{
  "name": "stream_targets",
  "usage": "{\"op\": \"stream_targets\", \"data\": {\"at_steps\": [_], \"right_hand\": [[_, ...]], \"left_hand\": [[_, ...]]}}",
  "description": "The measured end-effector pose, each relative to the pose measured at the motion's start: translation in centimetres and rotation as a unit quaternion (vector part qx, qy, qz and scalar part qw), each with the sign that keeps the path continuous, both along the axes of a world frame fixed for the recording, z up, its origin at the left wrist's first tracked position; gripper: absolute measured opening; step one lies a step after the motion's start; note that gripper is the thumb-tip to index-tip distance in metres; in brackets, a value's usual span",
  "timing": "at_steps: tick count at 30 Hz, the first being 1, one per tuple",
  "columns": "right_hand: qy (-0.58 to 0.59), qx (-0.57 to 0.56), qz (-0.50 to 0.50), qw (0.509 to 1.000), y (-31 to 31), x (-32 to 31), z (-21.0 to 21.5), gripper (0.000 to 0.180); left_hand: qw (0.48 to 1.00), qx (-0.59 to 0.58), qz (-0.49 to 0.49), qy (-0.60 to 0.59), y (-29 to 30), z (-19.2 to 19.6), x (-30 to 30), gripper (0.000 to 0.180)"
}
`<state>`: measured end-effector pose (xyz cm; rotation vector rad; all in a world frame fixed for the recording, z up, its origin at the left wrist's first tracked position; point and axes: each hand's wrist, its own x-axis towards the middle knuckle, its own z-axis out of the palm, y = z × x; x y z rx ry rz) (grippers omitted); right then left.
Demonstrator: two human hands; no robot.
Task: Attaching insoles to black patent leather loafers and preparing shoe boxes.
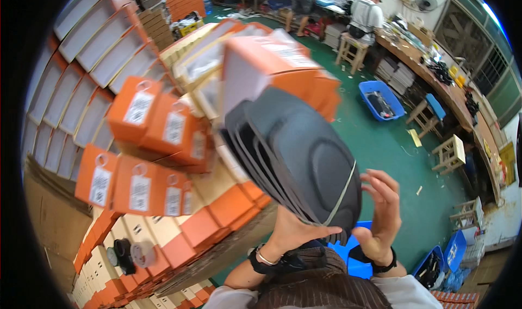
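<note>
A stack of black moulded pieces (293, 129), shaped like insoles with rounded ends, stands up in front of me. A pale elastic band (343, 195) crosses its near face. My left hand (293, 230) grips the stack at its lower end, the thumb lying over the band's lower part. My right hand (381, 216) is beside the stack's right edge, fingers apart and curved, holding nothing that I can see. Whether its fingertips touch the stack is unclear. Just beyond the stack is an orange shoebox (272, 59), partly blurred, and labelled orange boxes (174, 127) are to the left.
Orange and cream boxes (217, 211) form a low pile on the left, with open boxes (103, 48) stacked high behind. Tape rolls (125, 254) lie on the pile. Blue tubs (381, 100) and wooden stools (450, 152) stand on the green floor. A person (365, 18) sits at the far bench.
</note>
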<state>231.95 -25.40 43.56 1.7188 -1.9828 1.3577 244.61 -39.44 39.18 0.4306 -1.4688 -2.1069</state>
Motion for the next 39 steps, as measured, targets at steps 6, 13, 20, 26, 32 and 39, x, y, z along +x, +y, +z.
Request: {"op": "stream_targets", "data": {"at_steps": [6,13,20,26,32,39], "right_hand": [[-0.276,0.051,0.022,0.959,8.2,-12.5,-2.5,0.092],[-0.407,-0.059,-0.138,0.901,14.7,-22.7,-8.1,0.085],[-0.345,-0.062,-0.296,0.889,16.1,-34.3,-12.2,0.078],[-0.298,-0.038,-0.363,0.882,13.8,-48.5,-12.7,0.077],[-0.244,0.052,-0.484,0.839,12.9,-62.5,-9.3,0.087],[-0.315,-0.059,-0.559,0.764,15.2,-76.2,-11.3,0.075]], "left_hand": [[0.979,-0.144,-0.142,0.021,5.5,-5.4,-14.4,0.093],[0.961,-0.109,-0.253,-0.019,10.4,-6.5,-29.6,0.082],[0.921,-0.091,-0.378,0.005,10.6,-10.5,-44.4,0.113],[0.947,0.033,-0.317,-0.04,10.7,-12.7,-59.6,0.128],[0.93,0.094,-0.354,-0.029,10.5,-11.6,-76.0,0.118],[0.909,0.013,-0.415,-0.037,14.8,-11.1,-93.0,0.105]]}}
